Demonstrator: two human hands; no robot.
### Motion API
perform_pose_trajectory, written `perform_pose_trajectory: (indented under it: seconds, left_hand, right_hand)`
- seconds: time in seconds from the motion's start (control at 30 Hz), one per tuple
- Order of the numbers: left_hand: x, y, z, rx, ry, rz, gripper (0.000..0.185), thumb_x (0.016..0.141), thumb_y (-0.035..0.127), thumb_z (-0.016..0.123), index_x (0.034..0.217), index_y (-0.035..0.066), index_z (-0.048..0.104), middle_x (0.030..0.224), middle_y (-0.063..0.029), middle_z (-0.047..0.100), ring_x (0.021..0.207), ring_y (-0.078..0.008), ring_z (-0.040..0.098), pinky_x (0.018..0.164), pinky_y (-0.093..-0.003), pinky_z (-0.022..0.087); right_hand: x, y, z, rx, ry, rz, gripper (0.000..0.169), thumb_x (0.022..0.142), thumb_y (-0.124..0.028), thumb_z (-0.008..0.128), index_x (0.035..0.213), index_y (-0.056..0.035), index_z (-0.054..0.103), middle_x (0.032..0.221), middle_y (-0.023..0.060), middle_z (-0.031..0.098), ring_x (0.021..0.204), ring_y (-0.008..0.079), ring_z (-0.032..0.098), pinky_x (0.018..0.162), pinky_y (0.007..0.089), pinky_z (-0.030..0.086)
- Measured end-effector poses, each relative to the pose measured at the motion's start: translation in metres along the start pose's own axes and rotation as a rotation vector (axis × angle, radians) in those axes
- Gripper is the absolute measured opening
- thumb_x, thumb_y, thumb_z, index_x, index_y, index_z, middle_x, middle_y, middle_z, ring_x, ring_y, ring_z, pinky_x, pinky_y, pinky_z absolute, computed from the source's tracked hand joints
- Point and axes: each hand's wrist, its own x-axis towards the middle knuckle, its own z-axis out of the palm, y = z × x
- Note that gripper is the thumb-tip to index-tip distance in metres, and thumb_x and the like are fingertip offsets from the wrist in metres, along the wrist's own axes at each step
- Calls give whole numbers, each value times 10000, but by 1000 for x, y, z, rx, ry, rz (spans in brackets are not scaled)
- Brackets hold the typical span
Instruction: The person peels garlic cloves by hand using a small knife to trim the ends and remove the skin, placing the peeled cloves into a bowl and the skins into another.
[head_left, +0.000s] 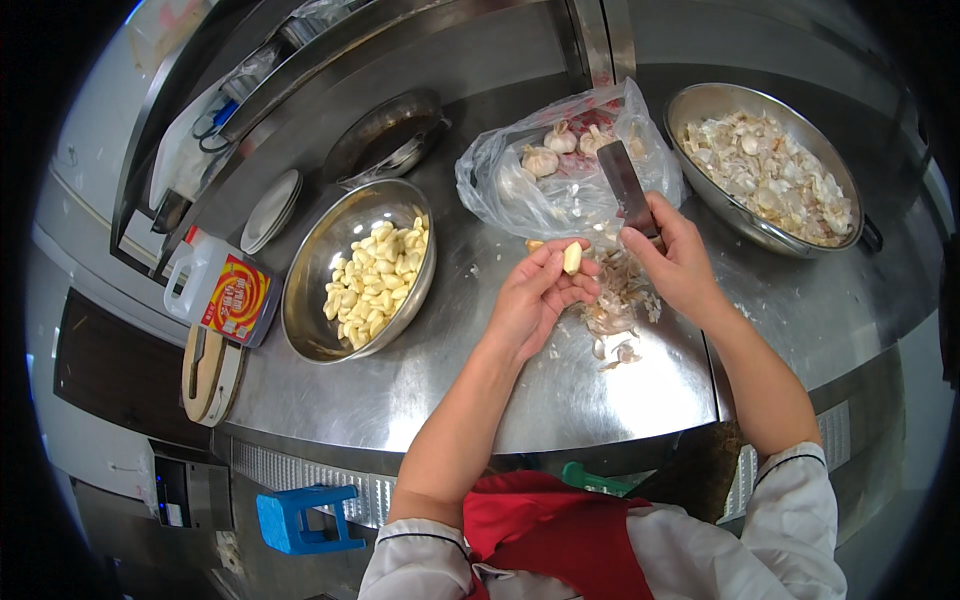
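A peeled garlic clove (572, 258) is held in the fingertips of my left hand (536, 292), palm turned up. My right hand (675, 259) grips a knife (627, 186) with a broad, square-ended blade slanting up and away; its handle is mostly hidden by the fingers. Loose garlic skins (611, 307) lie on the steel table below and between the hands. Beyond them, a clear plastic bag (487, 184) lies open with several whole garlic bulbs (540, 160) in it. To the left, a steel bowl (307, 277) holds many peeled cloves (379, 277).
At right, a steel pan (757, 225) is heaped with garlic skins (765, 169). A dark wok (386, 131), stacked white plates (271, 210), a plastic jug (217, 281) and round cutting boards (214, 375) stand left. The steel table's front edge (585, 446) curves before me; a blue stool (307, 517) is below.
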Motion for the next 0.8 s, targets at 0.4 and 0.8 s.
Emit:
perform_pose_trajectory:
  seconds: [0.4,0.8]
  left_hand:
    - [20,-13,-38,473,347,354,204,904,94,608,1087,9,579,920,-48,627,748,-110,600,679,-230,478]
    - [-17,32,-13,1045,472,814,190,864,35,600,1049,19,637,910,-64,598,762,-136,600,691,-267,486]
  right_hand:
    - [-7,9,-6,-302,89,-93,216,886,-33,560,1097,10,552,863,68,598,748,94,527,658,257,443]
    - [-10,2,5,168,160,-74,186,983,-182,502,913,-31,586,708,-22,508,616,51,419,555,218,343]
